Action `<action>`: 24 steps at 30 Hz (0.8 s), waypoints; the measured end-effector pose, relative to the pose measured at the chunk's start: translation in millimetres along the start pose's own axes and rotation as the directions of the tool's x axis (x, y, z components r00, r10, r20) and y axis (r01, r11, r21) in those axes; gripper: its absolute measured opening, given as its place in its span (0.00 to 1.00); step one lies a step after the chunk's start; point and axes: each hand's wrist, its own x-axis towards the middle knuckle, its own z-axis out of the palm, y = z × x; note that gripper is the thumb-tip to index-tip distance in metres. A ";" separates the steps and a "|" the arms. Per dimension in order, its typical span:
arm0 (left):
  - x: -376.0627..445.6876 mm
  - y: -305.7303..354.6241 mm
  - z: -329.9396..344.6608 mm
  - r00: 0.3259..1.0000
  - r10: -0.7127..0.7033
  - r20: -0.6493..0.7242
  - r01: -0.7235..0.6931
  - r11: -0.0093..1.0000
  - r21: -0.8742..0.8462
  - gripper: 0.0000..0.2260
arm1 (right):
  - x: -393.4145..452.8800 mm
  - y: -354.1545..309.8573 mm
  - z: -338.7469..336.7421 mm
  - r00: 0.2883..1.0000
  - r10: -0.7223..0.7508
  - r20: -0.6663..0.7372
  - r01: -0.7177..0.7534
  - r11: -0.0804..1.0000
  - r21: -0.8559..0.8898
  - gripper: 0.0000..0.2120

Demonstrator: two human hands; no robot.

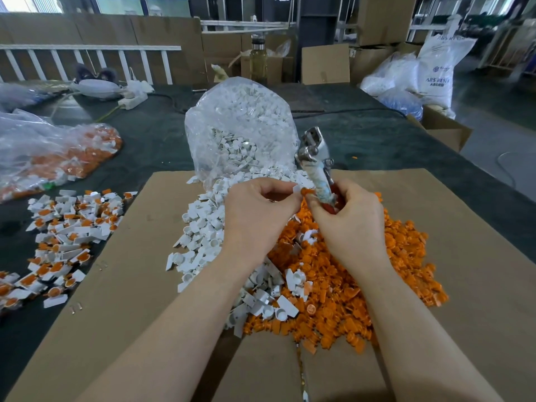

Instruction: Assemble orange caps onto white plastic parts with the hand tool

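Two hands meet above the cardboard (435, 216). The left hand (255, 210) pinches a white part (297, 189) against an orange cap (306, 192), which the right hand (348, 216) pinches while its other fingers curl around the hand tool (316, 166).

Holding a white part (296, 189) in the left hand (255, 207), pressing an orange cap (306, 192) against it with the right hand (348, 216), also gripping the hand tool (314, 158) upright, above heaped white parts (203, 224) and orange caps (377, 274) on cardboard (478, 256).
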 end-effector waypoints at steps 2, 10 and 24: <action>-0.1 0.2 0.3 1.000 0.009 0.008 -0.009 1.000 0.002 0.05 | -0.2 0.0 -0.4 1.000 -0.002 -0.002 0.002 1.000 0.008 0.05; -0.6 -3.5 1.7 0.996 0.083 0.022 -0.084 0.996 0.041 0.04 | 0.6 0.2 0.4 1.000 -0.008 0.000 0.008 1.000 0.023 0.07; 6.6 -11.9 -0.9 0.999 -0.023 -0.031 0.022 0.999 -0.043 0.04 | 1.6 0.5 -3.7 0.968 0.085 0.238 -0.137 0.968 0.212 0.05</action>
